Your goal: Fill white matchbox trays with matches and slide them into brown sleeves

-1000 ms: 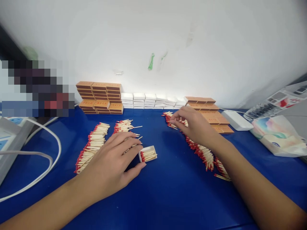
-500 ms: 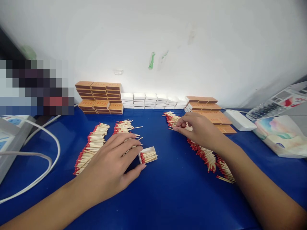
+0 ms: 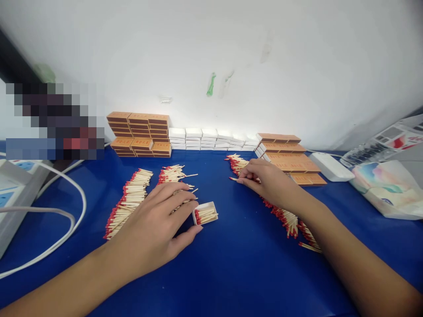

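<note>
A small white matchbox tray (image 3: 215, 208) stands on the blue table, partly filled with red-headed matchsticks (image 3: 205, 215). My left hand (image 3: 161, 215) steadies its left end, the thumb at the near corner and the fingers at the far one. Over the right-hand pile of matchsticks (image 3: 236, 164), my right hand (image 3: 266, 180) has thumb and fingertips pinched together. A single matchstick (image 3: 232, 178) sticks out of that pinch, its red head pointing left. Beneath the right hand, part of the pile is hidden; the left hand covers some of the matches beside it.
Rows of matches (image 3: 127, 204) lie at left. Against the wall stand orange matchboxes (image 3: 139, 125), white trays (image 3: 201, 138) and more orange matchboxes (image 3: 284, 160). A white adapter (image 3: 330, 166) and a tissue pack (image 3: 386, 189) are at right. White cables (image 3: 79, 198) loop at far left.
My right hand has shifted slightly, and the matchstick in its pinch juts out a little further left. The left hand stays at the tray. The whole view has moved slightly.
</note>
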Motion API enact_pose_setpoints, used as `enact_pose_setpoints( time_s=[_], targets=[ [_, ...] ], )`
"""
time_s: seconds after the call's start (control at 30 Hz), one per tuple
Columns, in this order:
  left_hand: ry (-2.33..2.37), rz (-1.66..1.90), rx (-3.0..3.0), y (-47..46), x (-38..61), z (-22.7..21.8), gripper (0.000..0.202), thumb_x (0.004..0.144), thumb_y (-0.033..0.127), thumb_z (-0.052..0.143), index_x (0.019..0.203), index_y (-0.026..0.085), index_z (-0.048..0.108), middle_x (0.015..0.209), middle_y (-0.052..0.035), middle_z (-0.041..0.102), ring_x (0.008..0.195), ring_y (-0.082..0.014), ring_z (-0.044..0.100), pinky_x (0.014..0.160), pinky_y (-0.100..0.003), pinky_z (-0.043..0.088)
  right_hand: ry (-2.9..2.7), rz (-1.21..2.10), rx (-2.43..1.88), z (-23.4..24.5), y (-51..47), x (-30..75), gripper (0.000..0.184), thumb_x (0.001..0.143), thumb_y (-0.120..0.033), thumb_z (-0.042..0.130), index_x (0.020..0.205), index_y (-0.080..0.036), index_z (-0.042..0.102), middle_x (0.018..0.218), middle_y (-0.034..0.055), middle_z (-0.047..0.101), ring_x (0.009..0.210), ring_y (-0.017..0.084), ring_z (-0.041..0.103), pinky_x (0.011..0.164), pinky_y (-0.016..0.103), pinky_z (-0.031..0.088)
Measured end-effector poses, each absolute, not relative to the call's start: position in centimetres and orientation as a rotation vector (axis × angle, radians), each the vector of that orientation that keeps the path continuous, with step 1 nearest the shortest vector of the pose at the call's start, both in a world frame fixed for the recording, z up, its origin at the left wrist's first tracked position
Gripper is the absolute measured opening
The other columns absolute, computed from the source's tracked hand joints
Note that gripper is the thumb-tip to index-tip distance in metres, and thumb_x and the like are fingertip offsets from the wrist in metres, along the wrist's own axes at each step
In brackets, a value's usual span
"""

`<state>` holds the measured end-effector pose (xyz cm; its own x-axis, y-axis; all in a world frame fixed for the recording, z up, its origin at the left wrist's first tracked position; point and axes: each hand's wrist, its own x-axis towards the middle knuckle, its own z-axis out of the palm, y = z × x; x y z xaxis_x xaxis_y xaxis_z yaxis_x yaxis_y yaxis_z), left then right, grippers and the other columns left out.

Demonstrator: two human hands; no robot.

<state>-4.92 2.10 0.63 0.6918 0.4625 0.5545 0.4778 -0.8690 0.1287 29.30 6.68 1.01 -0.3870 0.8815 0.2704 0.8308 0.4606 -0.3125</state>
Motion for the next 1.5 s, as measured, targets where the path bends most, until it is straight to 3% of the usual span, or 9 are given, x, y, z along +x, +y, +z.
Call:
enact_pose_setpoints(
  time_s=[0.3,0.47,0.8,1.03,1.17,1.5],
  targets=[
    [-0.795,-0.941,-2.832,2.1,-4.9,0.7,0.022,0.105,0.026,0.073,0.123,0.013,0.071,0.121,-0.0127,0.078,0.129,-0.0337,0.069,0.114,-0.055,0.06,-2.305,0.129,-1.221,2.3,3.7,25.8,0.012,0.11,-0.027,0.064,0.101,-0.023,0.07,0.104,0.0097,0.071,0.098,0.026,0.067,0.087,0.042,0.056],
    [-0.834,-0.931,-2.83,2.0,-5.0,0.6,0.025,0.104,0.026,0.074,0.125,0.013,0.072,0.126,-0.0126,0.078,0.132,-0.0339,0.067,0.116,-0.056,0.058,-2.401,0.085,-1.074,2.7,1.4,22.7,0.009,0.111,-0.022,0.064,0.104,-0.023,0.069,0.101,0.0073,0.071,0.093,0.024,0.066,0.083,0.038,0.056],
    [-0.812,-0.952,-2.845,1.9,-4.7,0.7,0.021,0.106,0.026,0.072,0.123,0.013,0.071,0.121,-0.0117,0.078,0.129,-0.032,0.068,0.114,-0.052,0.058,-2.48,-0.219,-0.986,2.1,0.9,20.5,0.023,0.115,-0.017,0.053,0.099,-0.019,0.07,0.092,0.0086,0.07,0.087,0.024,0.06,0.084,0.041,0.054],
    [-0.837,-0.965,-2.841,2.0,-4.8,0.5,0.023,0.106,0.028,0.073,0.125,0.015,0.071,0.123,-0.0108,0.079,0.131,-0.0323,0.068,0.116,-0.055,0.059,-2.391,0.043,-1.114,2.3,1.3,22.0,0.01,0.111,-0.021,0.063,0.104,-0.022,0.069,0.1,0.0072,0.071,0.091,0.023,0.068,0.08,0.036,0.055],
    [-0.845,-0.952,-2.839,2.0,-5.0,0.4,0.023,0.106,0.029,0.073,0.124,0.016,0.071,0.123,-0.0111,0.079,0.132,-0.033,0.067,0.116,-0.055,0.059,-2.381,0.224,-1.209,2.4,1.6,23.1,0.008,0.108,-0.022,0.069,0.1,-0.023,0.07,0.097,0.0043,0.071,0.082,0.019,0.068,0.072,0.033,0.052],
    [-0.857,-0.954,-2.883,2.1,-4.8,0.5,0.021,0.106,0.029,0.073,0.122,0.016,0.072,0.121,-0.0104,0.078,0.131,-0.0314,0.067,0.115,-0.053,0.059,-2.402,0.373,-1.19,2.1,1.0,21.9,0.007,0.108,-0.018,0.065,0.105,-0.023,0.069,0.102,0.0032,0.069,0.08,0.016,0.067,0.072,0.031,0.053]
  ],
)
